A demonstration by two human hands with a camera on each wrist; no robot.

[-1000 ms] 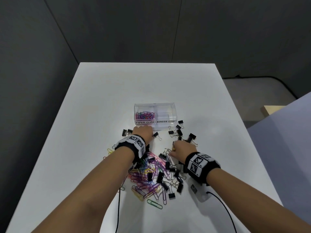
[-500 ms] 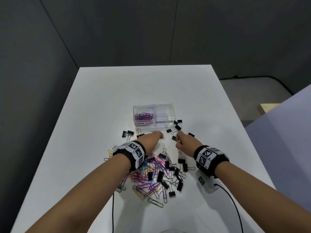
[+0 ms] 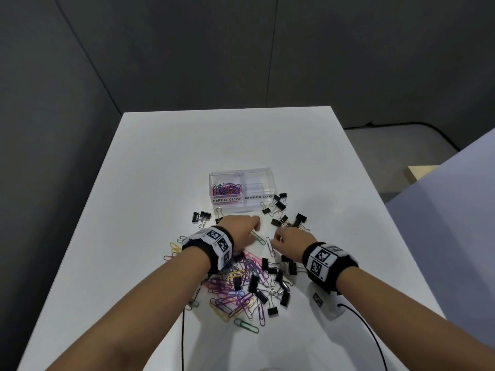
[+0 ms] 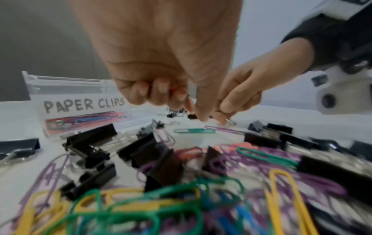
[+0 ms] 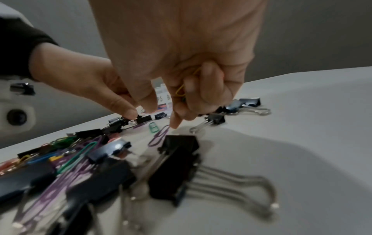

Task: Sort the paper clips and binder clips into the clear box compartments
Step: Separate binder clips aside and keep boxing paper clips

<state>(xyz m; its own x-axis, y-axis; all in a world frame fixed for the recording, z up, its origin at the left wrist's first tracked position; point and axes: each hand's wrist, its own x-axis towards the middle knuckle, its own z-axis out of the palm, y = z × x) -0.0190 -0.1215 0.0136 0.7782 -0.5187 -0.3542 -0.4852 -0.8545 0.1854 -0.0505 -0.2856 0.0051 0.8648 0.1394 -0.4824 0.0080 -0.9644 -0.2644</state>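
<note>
While the paper-clip compartment of the clear box point(image 3: 242, 188) at frame centre holds a small heap of coloured clips, its binder-clip side looks empty. Most of the work remains: a mixed pile point(image 3: 246, 285) of paper clips and black binder clips lies on the tabletop point(image 3: 160, 183) lower centre. The left hand point(image 3: 241, 228) curls its grip round an orange clip; the right hand point(image 3: 292, 241) grips a yellow paper clip point(image 5: 181, 90), forefinger reaching toward a purple one.

A white rectangular table point(image 3: 160, 170) carries a clear plastic two-compartment box point(image 3: 242, 207) at centre frame, scattered black binder clips point(image 3: 278, 206) beside it, and a heap of coloured paper clips point(image 3: 233, 293) lower down.
</note>
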